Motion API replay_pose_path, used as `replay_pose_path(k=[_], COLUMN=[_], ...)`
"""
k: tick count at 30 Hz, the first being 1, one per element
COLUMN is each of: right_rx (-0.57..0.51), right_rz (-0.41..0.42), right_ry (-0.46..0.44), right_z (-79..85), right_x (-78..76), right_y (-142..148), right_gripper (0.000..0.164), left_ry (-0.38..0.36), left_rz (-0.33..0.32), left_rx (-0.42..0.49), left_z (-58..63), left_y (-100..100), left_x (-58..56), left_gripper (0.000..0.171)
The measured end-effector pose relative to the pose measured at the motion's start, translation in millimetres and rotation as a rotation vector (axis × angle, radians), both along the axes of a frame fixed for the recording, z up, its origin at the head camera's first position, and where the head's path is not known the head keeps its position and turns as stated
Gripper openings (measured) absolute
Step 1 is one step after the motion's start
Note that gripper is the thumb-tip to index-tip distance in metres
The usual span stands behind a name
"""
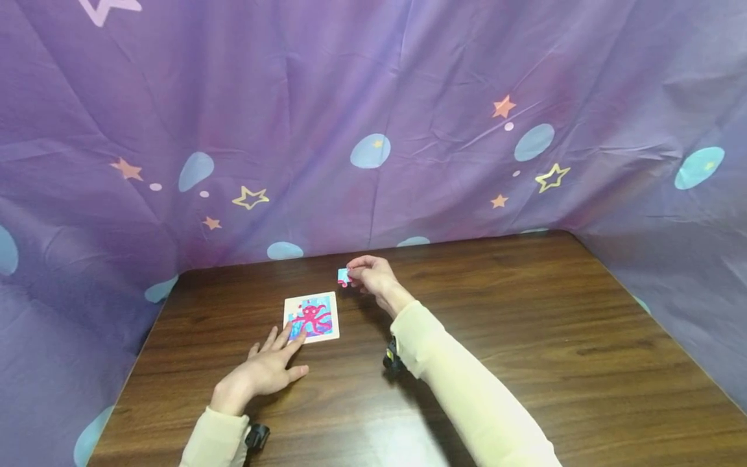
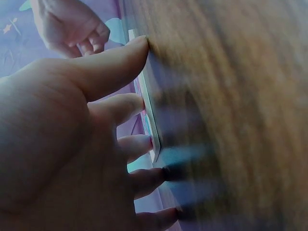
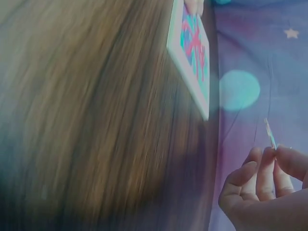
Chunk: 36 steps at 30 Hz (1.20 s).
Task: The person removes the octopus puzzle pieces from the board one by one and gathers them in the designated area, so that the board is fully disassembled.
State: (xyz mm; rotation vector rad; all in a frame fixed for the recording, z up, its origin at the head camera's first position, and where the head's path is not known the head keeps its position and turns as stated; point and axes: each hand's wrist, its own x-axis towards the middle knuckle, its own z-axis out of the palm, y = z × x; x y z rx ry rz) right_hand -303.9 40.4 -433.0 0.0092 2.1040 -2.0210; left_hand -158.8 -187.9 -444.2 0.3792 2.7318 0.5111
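Observation:
An octopus jigsaw puzzle (image 1: 318,322) in a pale frame lies flat on the table, a bare pale patch showing at its upper left. My left hand (image 1: 262,373) is spread, with fingertips resting on the puzzle's lower left edge. In the left wrist view the fingers (image 2: 127,107) stretch straight to the board's side. Beyond the puzzle's upper right corner, my right hand (image 1: 376,279) pinches a puzzle piece (image 1: 343,277), light blue with some pink, held above the table. The right wrist view shows that piece (image 3: 270,134) edge-on between thumb and fingertips.
The brown wooden table (image 1: 525,331) ends at a purple curtain (image 1: 327,117) printed with stars and blue ovals, which hangs behind and along both sides. A dark wrist camera (image 1: 257,437) sits at the left sleeve, another (image 1: 392,358) at the right.

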Motion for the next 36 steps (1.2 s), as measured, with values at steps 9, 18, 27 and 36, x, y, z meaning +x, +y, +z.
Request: replay_pose_path(k=[9, 18, 27, 36], right_rx=[0.008, 0.1, 0.211, 0.293], right_rz=[-0.026, -0.043, -0.035, -0.038], right_ry=[-0.027, -0.042, -0.075, -0.044], right_z=[-9.5, -16.1, -17.7, -23.5], right_x=[-11.5, -20.7, -25.0, -28.0], right_y=[43.1, 81.5, 103.8, 109.1], right_gripper=[0.018, 0.02, 0.022, 0.02], left_ry=[-0.016, -0.003, -0.001, 0.0], left_rz=[0.001, -0.002, -0.001, 0.004], left_rx=[0.003, 0.023, 0.035, 0.03], left_z=[1.9, 0.4, 2.0, 2.1], left_y=[0.7, -1.4, -0.2, -0.2], left_x=[0.3, 0.2, 1.1, 2.5], left_gripper=[0.068, 0.067, 0.067, 0.065])
